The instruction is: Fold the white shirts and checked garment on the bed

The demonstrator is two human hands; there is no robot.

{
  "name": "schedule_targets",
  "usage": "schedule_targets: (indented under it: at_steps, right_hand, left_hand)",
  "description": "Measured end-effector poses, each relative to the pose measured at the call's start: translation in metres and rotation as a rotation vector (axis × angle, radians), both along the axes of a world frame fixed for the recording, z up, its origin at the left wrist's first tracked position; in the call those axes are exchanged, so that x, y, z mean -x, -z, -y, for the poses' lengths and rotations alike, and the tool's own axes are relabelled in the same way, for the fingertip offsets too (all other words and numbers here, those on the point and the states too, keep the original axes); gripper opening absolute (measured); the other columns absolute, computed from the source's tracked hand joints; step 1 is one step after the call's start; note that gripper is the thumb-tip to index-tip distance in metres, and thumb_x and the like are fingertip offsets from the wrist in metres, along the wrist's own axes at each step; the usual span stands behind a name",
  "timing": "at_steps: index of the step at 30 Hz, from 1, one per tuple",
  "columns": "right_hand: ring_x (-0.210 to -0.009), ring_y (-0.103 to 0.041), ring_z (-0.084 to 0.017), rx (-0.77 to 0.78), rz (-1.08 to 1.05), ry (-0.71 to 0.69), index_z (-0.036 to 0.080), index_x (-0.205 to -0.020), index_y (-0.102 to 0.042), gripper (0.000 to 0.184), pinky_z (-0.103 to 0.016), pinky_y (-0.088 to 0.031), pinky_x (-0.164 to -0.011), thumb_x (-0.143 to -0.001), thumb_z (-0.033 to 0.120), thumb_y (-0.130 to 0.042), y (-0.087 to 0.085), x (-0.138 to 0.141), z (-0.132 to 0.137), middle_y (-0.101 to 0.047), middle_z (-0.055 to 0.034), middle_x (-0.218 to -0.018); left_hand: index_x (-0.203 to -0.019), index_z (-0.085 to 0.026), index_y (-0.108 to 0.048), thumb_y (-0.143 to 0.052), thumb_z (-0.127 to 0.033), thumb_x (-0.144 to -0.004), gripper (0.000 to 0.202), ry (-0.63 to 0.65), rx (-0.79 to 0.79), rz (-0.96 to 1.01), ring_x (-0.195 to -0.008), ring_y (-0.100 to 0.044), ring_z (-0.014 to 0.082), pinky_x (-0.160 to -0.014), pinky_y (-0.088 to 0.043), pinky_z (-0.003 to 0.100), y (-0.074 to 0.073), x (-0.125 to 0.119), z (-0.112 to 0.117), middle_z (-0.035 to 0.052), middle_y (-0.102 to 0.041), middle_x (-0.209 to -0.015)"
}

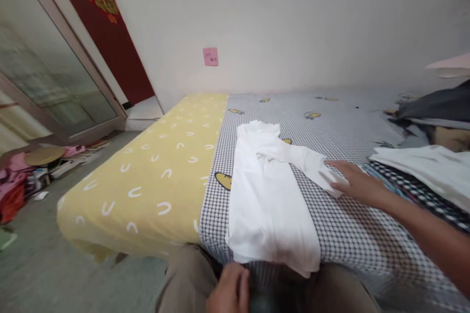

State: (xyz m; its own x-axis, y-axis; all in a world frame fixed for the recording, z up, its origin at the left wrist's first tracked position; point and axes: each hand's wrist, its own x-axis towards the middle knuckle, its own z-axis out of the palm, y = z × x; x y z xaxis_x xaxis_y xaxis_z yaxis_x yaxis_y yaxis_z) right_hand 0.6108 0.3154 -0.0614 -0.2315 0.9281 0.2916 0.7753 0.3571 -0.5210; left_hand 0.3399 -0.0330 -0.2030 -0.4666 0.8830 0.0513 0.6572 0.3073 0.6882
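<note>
A white shirt [268,200] lies partly folded on a bed with a black-and-white checked sheet [341,122]. One sleeve stretches out to the right. My right hand [354,182] rests flat on the end of that sleeve, fingers stretched out. My left hand [228,291] is low at the bed's near edge, by my knees, fingers curled around a dark object that is blurred and hard to make out.
A yellow sheet with white arcs [154,176] covers the bed's left part. A pile of clothes [429,156] lies at the right. Clutter [33,171] sits on the floor at the left by a glass door [44,68]. A pink note [210,56] is on the wall.
</note>
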Motion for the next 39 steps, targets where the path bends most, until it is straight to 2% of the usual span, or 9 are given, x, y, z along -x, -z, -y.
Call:
schedule_targets:
  at_steps: [3, 6, 12, 18, 22, 25, 29, 34, 39]
  right_hand:
    - [-0.106, -0.067, -0.030, 0.249, -0.345, 0.030, 0.024, -0.127, -0.060, 0.056, -0.046, -0.053, -0.094, -0.075, 0.044, -0.064, 0.037, -0.001, 0.061, -0.060, -0.0155, -0.138]
    - [-0.100, -0.070, -0.030, 0.430, -0.666, 0.161, 0.025, -0.120, -0.061, 0.055, -0.046, -0.055, -0.095, -0.073, 0.054, -0.063, 0.074, 0.002, 0.116, -0.071, -0.0128, -0.116]
    - [-0.112, -0.062, -0.032, 0.271, -0.551, 0.168, 0.022, -0.112, -0.068, 0.056, -0.049, -0.049, -0.101, -0.072, 0.060, -0.058, 0.122, 0.019, 0.152, -0.067, -0.0132, -0.121]
    - [-0.110, -0.059, -0.034, 0.014, -0.273, 0.162, 0.021, -0.106, -0.072, 0.054, -0.055, -0.044, -0.099, -0.078, 0.058, -0.044, 0.135, 0.031, 0.150, -0.068, -0.0138, -0.114]
    - [-0.110, -0.057, -0.034, -0.114, -0.213, 0.177, 0.021, -0.107, -0.072, 0.052, -0.054, -0.042, -0.098, -0.083, 0.053, -0.040, 0.141, 0.039, 0.165, -0.066, -0.0139, -0.119]
    - [-0.110, -0.057, -0.034, -0.153, -0.197, 0.174, 0.019, -0.108, -0.072, 0.051, -0.053, -0.042, -0.096, -0.085, 0.049, -0.038, 0.143, 0.043, 0.172, -0.065, -0.0145, -0.121]
    - [-0.110, -0.057, -0.033, -0.156, -0.196, 0.162, 0.021, -0.107, -0.073, 0.049, -0.052, -0.043, -0.093, -0.085, 0.048, -0.038, 0.143, 0.042, 0.172, -0.065, -0.0133, -0.122]
    - [-0.109, -0.058, -0.033, -0.195, -0.227, 0.169, 0.023, -0.104, -0.074, 0.047, -0.053, -0.041, -0.095, -0.083, 0.050, -0.042, 0.147, 0.042, 0.170, -0.067, -0.0119, -0.119]
    - [-0.111, -0.060, -0.033, -0.171, -0.401, 0.147, 0.024, -0.095, -0.075, 0.041, -0.055, -0.042, -0.101, -0.082, 0.049, -0.047, 0.149, 0.044, 0.172, -0.069, -0.0130, -0.117]
  left_hand:
    - [-0.102, -0.021, -0.066, -0.041, -0.039, -0.095, 0.032, -0.221, -0.172, 0.148, -0.091, -0.068, 0.0225, -0.085, -0.058, 0.038, -0.005, 0.031, 0.001, 0.0109, -0.067, -0.105]
    - [-0.123, -0.018, -0.061, -0.042, -0.025, -0.092, 0.037, -0.286, -0.191, 0.082, -0.096, -0.067, 0.0218, -0.090, -0.058, 0.041, -0.013, 0.043, -0.012, 0.0141, -0.058, -0.122]
    - [-0.134, -0.026, -0.060, -0.046, -0.003, -0.086, 0.055, -0.207, -0.085, -0.381, -0.122, -0.057, 0.0284, -0.101, -0.051, 0.047, -0.016, 0.036, -0.038, 0.0152, -0.054, -0.134]
    - [-0.089, -0.019, -0.071, -0.057, -0.006, -0.083, 0.020, -0.047, -0.292, -0.627, -0.120, -0.059, 0.0299, -0.103, -0.047, 0.048, -0.037, 0.033, -0.037, 0.0147, -0.065, -0.126]
    - [-0.076, -0.021, -0.067, -0.056, -0.011, -0.086, 0.018, -0.093, -0.091, -0.491, -0.083, -0.068, 0.0224, -0.077, -0.049, 0.033, -0.054, 0.026, -0.029, 0.0058, -0.073, -0.082]
    - [-0.070, -0.022, -0.066, -0.051, -0.022, -0.095, 0.029, -0.141, 0.048, -0.433, -0.069, -0.068, 0.0216, -0.061, -0.041, 0.031, -0.045, 0.017, -0.017, 0.0048, -0.072, -0.070]
    - [-0.066, -0.022, -0.063, -0.046, -0.028, -0.099, 0.037, -0.092, 0.051, -0.472, -0.065, -0.068, 0.0210, -0.060, -0.041, 0.031, -0.013, 0.006, 0.010, 0.0039, -0.070, -0.066]
    - [-0.096, -0.020, -0.063, -0.045, -0.030, -0.098, 0.021, -0.195, -0.240, -0.333, -0.096, -0.069, 0.0213, -0.080, -0.055, 0.034, 0.010, 0.009, 0.019, 0.0108, -0.068, -0.113]
    - [-0.128, -0.015, -0.051, -0.045, -0.029, -0.097, 0.034, -0.261, -0.427, -0.460, -0.125, -0.055, 0.0307, -0.096, -0.053, 0.050, -0.006, 0.029, -0.016, 0.0194, -0.053, -0.135]
